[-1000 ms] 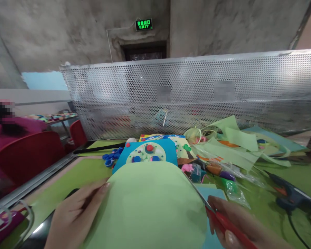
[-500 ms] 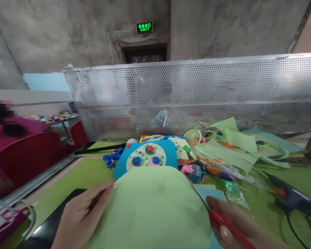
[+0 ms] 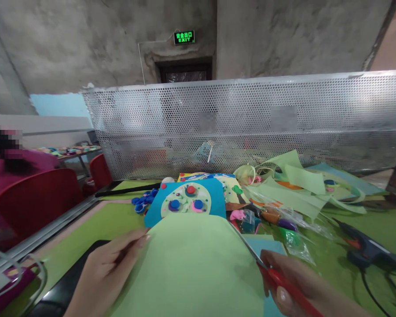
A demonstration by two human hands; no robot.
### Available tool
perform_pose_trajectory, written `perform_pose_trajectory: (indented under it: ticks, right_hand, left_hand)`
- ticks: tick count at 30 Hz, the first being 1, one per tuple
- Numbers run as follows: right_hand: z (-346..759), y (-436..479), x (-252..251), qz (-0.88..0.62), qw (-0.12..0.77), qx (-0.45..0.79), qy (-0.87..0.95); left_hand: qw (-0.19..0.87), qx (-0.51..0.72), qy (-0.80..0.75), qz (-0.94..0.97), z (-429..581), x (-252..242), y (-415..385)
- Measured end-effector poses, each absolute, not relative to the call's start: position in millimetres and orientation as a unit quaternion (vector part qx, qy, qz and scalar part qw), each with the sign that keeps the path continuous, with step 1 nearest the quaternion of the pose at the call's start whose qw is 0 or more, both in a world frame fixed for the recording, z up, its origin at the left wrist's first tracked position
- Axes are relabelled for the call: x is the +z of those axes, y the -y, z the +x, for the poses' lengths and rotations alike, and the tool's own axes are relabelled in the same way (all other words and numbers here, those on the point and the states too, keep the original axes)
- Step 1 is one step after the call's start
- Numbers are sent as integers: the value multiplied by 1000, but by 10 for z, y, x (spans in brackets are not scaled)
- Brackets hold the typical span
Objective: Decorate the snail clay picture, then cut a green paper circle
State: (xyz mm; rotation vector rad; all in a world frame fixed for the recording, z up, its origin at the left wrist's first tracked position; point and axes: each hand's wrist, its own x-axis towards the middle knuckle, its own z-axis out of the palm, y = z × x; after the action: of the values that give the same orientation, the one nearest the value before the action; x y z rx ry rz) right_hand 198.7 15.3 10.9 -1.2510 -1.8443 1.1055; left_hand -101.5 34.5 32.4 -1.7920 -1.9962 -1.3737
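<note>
A pale green sheet of paper (image 3: 194, 264) with a curved far edge fills the lower middle. My left hand (image 3: 112, 268) pinches its left edge between thumb and fingers. On the right, my right hand (image 3: 293, 281) is closed round the red handle of scissors (image 3: 277, 279). Their metal blades lie along the sheet's right edge, pointing forward and left. Just beyond the sheet is a blue card (image 3: 218, 193) bearing a pale oval with red, blue and pink round pieces. Light blue paper (image 3: 273, 246) shows beneath the right hand.
Paper offcuts (image 3: 303, 176), bagged coloured clay (image 3: 293, 240) and a glue gun (image 3: 372, 251) lie at the right. A black tablet-like object (image 3: 69, 277) is at the left, near white cables (image 3: 41, 281). A perforated metal screen (image 3: 244, 119) stands behind. A person in pink (image 3: 26, 167) sits far left.
The scissors and my right hand have shifted slightly left, and the sheet's right edge now sits a little further left. My left hand keeps its grip, nearly unmoved.
</note>
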Motion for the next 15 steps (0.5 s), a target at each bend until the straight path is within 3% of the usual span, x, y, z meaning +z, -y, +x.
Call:
perform_pose_trajectory:
  ticks: [9,15]
  right_hand:
    - [2031,-155,159,-447,287,413,740]
    - [2074,-174,87,-445,279,427,736]
  left_hand:
    - [-40,-450,618,-643,-1157,250,-276]
    - [-20,-455,616,-643,-1169,261,-281]
